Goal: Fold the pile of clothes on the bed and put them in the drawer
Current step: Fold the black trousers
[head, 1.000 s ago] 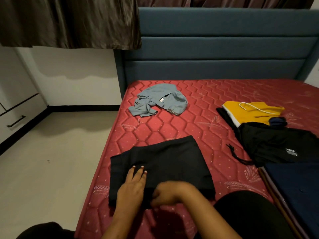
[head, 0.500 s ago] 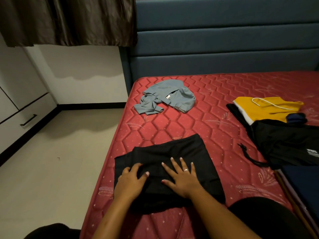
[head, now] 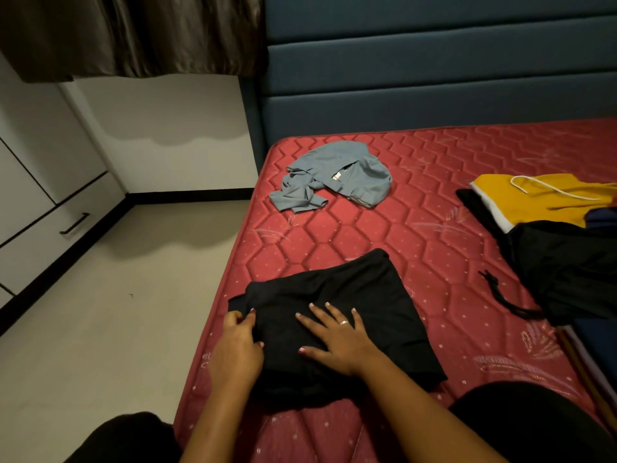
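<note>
Nearest to us, the left hand [head: 237, 349] has its fingers curled at the left edge of the folded black garment [head: 360, 289] and pinches the cloth there. The right hand [head: 338, 339] lies flat on the middle of the same garment, fingers spread and straight, pressing down; we note a ring [head: 344, 322] on one finger. The garment sits on the red mattress [head: 334, 235], close to its near left edge, folded into a rough rectangle.

Right of it, well apart, we see a loose pile: a black piece with a drawstring [head: 567, 272] on top near us, a yellow garment [head: 534, 198] with a white cord behind it, and a navy item [head: 601, 349] at the frame's right edge.

Further up the mattress, a crumpled blue-grey garment [head: 337, 178] lies alone, unfolded.

Beyond that stands the blue padded headboard [head: 434, 78]. On the far left, across the pale floor [head: 117, 295], we see a white drawer [head: 60, 235] with a dark handle, closed, and a brown curtain [head: 133, 31] above.
</note>
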`<state>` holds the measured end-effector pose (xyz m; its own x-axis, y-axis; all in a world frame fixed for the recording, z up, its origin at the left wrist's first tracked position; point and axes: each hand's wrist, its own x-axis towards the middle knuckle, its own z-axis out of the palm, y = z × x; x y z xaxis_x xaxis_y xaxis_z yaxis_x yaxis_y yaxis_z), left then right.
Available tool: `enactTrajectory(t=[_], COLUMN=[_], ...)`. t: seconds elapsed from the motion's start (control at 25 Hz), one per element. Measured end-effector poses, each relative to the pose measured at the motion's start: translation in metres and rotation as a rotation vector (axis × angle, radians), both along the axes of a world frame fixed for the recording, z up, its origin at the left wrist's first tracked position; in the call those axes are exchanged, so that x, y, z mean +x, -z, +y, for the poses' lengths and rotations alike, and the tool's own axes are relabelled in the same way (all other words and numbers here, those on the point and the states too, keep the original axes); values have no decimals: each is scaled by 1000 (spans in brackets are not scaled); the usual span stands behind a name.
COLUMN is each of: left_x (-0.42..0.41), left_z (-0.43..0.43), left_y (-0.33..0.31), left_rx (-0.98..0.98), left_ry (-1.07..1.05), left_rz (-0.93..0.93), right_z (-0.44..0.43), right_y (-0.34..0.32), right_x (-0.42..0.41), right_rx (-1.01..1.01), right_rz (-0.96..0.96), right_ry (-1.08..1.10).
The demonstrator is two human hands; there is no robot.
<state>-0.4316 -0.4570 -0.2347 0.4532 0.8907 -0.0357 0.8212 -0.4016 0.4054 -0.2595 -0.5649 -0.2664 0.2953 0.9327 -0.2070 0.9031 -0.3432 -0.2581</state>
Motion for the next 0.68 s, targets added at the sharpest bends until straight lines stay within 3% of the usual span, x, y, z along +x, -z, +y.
enactTrajectory(t=[0.08,0.16,0.24,0.32,0.4,0.48,0.56,0.68], left_x=[-6,-11,-10,0,15,22,22,27], left_z=[-2,-6,-10,-23,-41,-53,-58,-53], left_y=[-6,-12,-17,-19,-15,5,13,-4], left_rx=[57,112,308,440,224,-121,-426,-905], left_ry=[-31,-61,20,120,196,205,106,-117], left_rz=[127,191,169,40,-81,-221,-350,-624], right_z=[-9,-27,-42,-46,-44,-45,-39,-25], right_y=[-10,-21,-23,-11,-3,-29,-58,-119], right_x=[23,52,79,96,95,73,56,4], right_rx=[42,33,-6,28,162,298,377,476], right_rz=[-15,79,275,459,669,865,980,982], right_ry=[236,613,864,912,888,922,865,550])
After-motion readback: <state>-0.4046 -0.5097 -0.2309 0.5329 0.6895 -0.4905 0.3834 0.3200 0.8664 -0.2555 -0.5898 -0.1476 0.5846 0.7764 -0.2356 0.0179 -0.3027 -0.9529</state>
